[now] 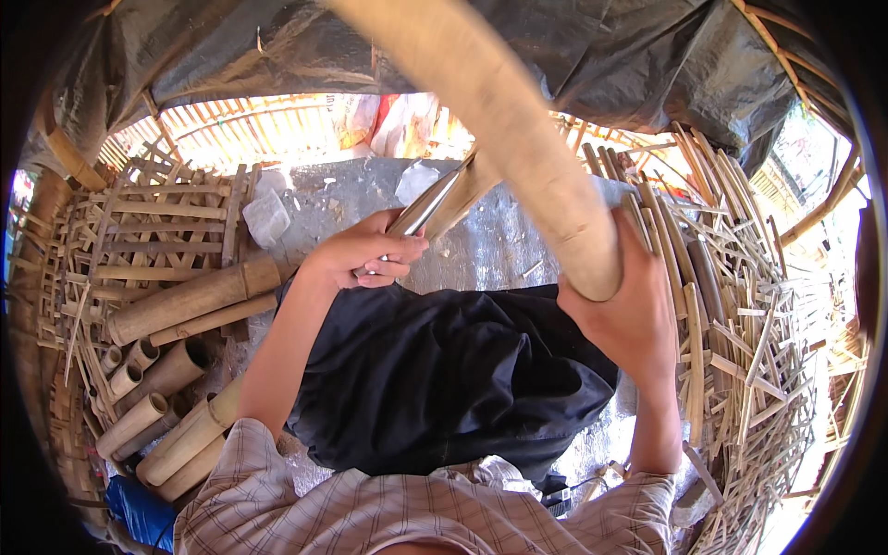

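Observation:
My left hand [375,252] is closed around a shiny metal blade [427,202] that looks like a large knife, slanting up to the right. Right behind it slants a shorter pale piece of wood or bamboo [474,190]; whether the blade touches it I cannot tell. My right hand [629,301] grips the near end of a thick, pale pole [527,129], perhaps bamboo. This pole rises up and left past the top edge, slightly smeared by motion, and crosses in front of the shorter piece. Both hands are above dark cloth [444,370] over my lap.
At the left are bamboo tubes [166,370], longer bamboo lengths [190,301] and a slatted bamboo frame [162,227]. Split strips [749,370] are heaped at the right. Whitish lumps [266,220] rest on the grey surface [342,194]. Black sheeting [231,46] hangs overhead.

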The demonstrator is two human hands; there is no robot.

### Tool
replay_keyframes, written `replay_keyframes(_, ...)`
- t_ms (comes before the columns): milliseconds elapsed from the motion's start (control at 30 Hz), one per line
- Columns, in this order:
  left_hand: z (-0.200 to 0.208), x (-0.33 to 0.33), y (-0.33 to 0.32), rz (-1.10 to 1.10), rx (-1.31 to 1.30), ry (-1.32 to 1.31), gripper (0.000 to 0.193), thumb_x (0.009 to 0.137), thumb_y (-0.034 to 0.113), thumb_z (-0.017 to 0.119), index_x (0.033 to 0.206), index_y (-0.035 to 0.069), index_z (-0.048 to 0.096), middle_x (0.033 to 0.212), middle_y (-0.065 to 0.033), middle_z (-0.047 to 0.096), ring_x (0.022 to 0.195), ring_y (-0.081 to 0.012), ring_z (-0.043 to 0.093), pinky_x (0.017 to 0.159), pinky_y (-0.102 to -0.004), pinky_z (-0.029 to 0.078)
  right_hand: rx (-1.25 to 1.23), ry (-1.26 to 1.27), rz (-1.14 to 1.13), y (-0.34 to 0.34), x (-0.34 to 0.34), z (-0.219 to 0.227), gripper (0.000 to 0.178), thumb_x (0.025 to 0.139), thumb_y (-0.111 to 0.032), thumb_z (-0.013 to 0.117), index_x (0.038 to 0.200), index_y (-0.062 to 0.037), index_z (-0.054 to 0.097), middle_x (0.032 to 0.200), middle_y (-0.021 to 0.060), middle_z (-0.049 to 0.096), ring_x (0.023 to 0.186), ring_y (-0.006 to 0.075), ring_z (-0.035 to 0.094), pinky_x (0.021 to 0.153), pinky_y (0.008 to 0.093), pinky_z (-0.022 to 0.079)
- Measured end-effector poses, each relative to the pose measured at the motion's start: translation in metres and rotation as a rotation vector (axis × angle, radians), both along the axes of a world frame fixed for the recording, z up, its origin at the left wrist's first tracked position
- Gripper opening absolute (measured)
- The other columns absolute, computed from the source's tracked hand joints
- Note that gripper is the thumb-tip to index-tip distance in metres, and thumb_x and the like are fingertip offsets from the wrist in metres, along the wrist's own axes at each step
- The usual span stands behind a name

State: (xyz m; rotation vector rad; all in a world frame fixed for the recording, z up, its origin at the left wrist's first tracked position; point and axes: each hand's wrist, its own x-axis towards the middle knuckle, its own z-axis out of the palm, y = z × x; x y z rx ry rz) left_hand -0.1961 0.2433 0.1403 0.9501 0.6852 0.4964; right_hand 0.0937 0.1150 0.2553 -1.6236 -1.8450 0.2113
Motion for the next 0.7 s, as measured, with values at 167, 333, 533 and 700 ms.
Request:
replay_keyframes(167, 0.009, 0.005, 0.003, -0.009, -0.001, -0.006, 0.027, 0.097, 0.015, 0.069, 0.112, 0.007, 0.047, 0.069, 0.0050, 0.041, 0.042, 0.0011, 0.033, 0.031, -0.0189, 0.025, -0.079, 0.079, -0.010, 0.015, -0.001, -0.048, 0.049, 0.073, -0.013, 0.076, 0.114, 0.0028, 0.056, 0.092, 0.0341, 0.067, 0.092, 0.0516, 0.066, 0.081, 0.0505, 0.054)
replay_keyframes(333, 0.003, 0.005, 0.000, 0.044, -0.017, 0.061, 0.026, 0.097, 0.014, 0.069, 0.111, 0.007, 0.048, 0.068, 0.0051, 0.040, 0.041, 0.0011, 0.033, 0.030, -0.0185, 0.025, -0.162, -0.151, 0.005, 0.017, 0.020, -0.077, 0.053, 0.072, -0.013, 0.076, 0.119, 0.0014, 0.057, 0.093, 0.0277, 0.070, 0.087, 0.0512, 0.066, 0.083, 0.0526, 0.054)
replay_keyframes(533, -0.002, -0.006, 0.005, 0.011, -0.021, 0.027, 0.025, 0.098, 0.015, 0.069, 0.109, 0.008, 0.048, 0.069, 0.0058, 0.040, 0.042, 0.0021, 0.033, 0.030, -0.0179, 0.026, 0.029, -0.056, -0.044, 0.004, 0.009, -0.013, 0.048, 0.073, -0.013, 0.076, 0.115, -0.0010, 0.057, 0.090, 0.0237, 0.070, 0.080, 0.0504, 0.064, 0.076, 0.0537, 0.051)
replay_keyframes(700, -0.002, -0.021, 0.004, 0.064, -0.023, 0.116, 0.025, 0.097, 0.013, 0.068, 0.110, 0.008, 0.048, 0.068, 0.0052, 0.042, 0.043, 0.0012, 0.034, 0.032, -0.0186, 0.026, -0.083, 0.171, -0.016, 0.013, -0.008, -0.046, 0.046, 0.073, -0.012, 0.075, 0.112, 0.0020, 0.055, 0.085, 0.0301, 0.068, 0.087, 0.0515, 0.066, 0.076, 0.0550, 0.052)
